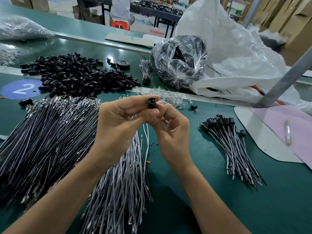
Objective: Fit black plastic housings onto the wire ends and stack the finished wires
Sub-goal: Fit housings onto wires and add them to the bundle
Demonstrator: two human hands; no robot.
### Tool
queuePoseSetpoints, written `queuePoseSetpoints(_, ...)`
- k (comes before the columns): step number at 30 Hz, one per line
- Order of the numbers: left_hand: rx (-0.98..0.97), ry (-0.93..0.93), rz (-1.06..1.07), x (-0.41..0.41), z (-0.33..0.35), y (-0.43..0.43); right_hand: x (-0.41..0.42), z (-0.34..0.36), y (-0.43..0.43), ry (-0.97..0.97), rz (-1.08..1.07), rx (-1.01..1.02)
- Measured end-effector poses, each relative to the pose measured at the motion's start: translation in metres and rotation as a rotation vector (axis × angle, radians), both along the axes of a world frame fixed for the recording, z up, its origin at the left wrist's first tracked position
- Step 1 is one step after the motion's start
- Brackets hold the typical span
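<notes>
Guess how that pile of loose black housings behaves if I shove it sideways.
Probably scatters rather than slides as one: the pile of black housings is loose, unbound pieces. They look cylindrical, so some likely roll, like the stray housing lying apart. Likely light: the left hand and right hand pinch the held housing with fingertips.

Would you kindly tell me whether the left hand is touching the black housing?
Touching. The head view shows the left hand pinching the black housing between thumb and forefinger, with no gap.
</notes>
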State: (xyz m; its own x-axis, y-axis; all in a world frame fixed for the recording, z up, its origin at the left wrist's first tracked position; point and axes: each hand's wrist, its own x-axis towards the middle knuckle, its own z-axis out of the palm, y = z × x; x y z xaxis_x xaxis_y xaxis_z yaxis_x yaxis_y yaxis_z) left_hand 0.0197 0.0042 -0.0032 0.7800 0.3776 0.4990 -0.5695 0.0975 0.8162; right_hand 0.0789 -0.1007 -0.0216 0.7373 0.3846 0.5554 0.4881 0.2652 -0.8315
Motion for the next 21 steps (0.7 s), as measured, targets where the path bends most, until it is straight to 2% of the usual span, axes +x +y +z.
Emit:
queuePoseSetpoints(5, 0.116, 0.127, 0.072, 0.001, -0.002, 0.006, 0.003, -0.003, -0.004, -0.007, -0.068, -0.047)
queuePoseSetpoints(9, 0.133, 0.118, 0.106, 0.0, -0.003, 0.006, 0.002, -0.005, 0.0, 0.02, -0.052, -0.045)
queuePoseSetpoints(15, 0.005, 0.084, 0.117, 0.001, -0.004, -0.001, 0.001, -0.008, 0.004, 0.036, 0.002, 0.006)
queuePoseSetpoints(21, -0.093, 0.015, 0.038, 0.0, -0.001, 0.0, -0.005, -0.011, 0.008, 0.001, -0.015, 0.011)
